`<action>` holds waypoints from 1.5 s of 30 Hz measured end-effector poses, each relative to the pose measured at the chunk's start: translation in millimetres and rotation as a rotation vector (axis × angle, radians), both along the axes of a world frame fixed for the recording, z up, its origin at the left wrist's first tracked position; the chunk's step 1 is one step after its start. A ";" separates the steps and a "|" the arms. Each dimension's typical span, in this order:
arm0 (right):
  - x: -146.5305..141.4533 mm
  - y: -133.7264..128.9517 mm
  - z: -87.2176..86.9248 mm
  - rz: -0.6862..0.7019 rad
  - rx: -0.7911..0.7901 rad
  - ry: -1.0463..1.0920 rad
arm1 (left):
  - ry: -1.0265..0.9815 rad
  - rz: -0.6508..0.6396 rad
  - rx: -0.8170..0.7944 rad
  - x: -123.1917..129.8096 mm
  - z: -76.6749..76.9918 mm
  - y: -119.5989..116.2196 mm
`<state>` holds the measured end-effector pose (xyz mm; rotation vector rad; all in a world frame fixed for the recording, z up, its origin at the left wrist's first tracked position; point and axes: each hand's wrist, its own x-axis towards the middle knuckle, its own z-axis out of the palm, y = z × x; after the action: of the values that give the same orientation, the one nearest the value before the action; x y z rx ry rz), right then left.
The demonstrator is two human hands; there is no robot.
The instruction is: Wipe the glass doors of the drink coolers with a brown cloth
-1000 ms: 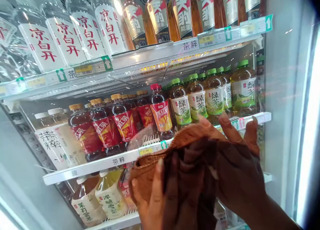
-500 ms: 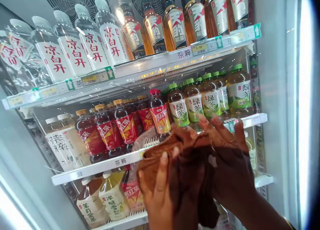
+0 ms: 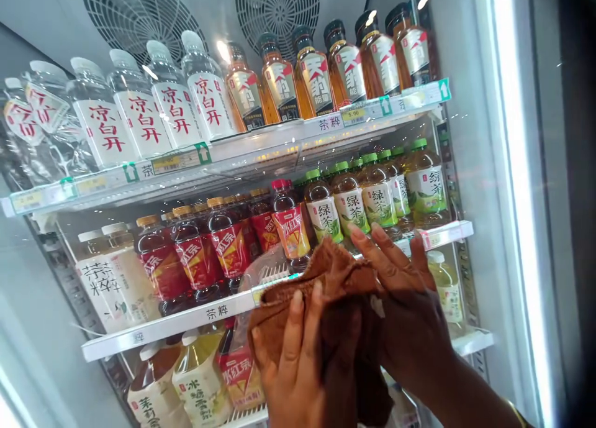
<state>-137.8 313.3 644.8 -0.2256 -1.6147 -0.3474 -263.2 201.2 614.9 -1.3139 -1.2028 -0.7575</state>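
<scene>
A crumpled brown cloth [image 3: 321, 273] is bunched in front of the drinks cooler, at the level of its middle shelf. My left hand [image 3: 293, 359] holds the cloth from below, its fingers pointing up and pressed on it. To the right, my right hand [image 3: 405, 304] has its fingers stretched and spread, the palm side turned away from me. Its thumb side touches the edge of the cloth. Shadow or reflection darkens the lower cloth, so the folds there are hard to make out.
Behind the hands, red-labelled tea bottles [image 3: 228, 238] and green-capped tea bottles [image 3: 354, 201] line the middle shelf [image 3: 186, 319]. White-labelled water bottles [image 3: 139, 114] and amber bottles [image 3: 314, 80] stand on top. A bright light strip [image 3: 521, 167] runs down the right side.
The view has shifted, with the top shelf sitting lower and the right frame further left. Both hands and the cloth have moved slightly left in the picture, still together.
</scene>
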 end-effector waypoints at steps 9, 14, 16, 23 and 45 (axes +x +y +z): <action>1.3 -3.2 4.9 -0.020 -0.008 0.024 | -0.057 0.047 0.009 3.6 54.2 -4.0; 0.4 -2.6 2.0 -0.025 -0.032 0.010 | -0.012 -0.040 -0.079 3.4 -14.7 -5.3; 0.0 -4.5 2.6 -0.038 -0.044 0.019 | -0.047 -0.028 -0.076 -4.7 3.8 -13.5; -2.4 -7.5 1.7 -0.086 -0.077 0.030 | -0.129 0.113 0.036 -17.3 88.0 -27.7; 0.4 -0.3 -3.5 -0.049 -0.020 0.029 | -0.074 -0.091 -0.063 17.4 -25.5 1.2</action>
<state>-137.4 313.0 641.4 -0.2845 -1.5863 -0.3642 -245.8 202.4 589.5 -1.4103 -1.2412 -0.8460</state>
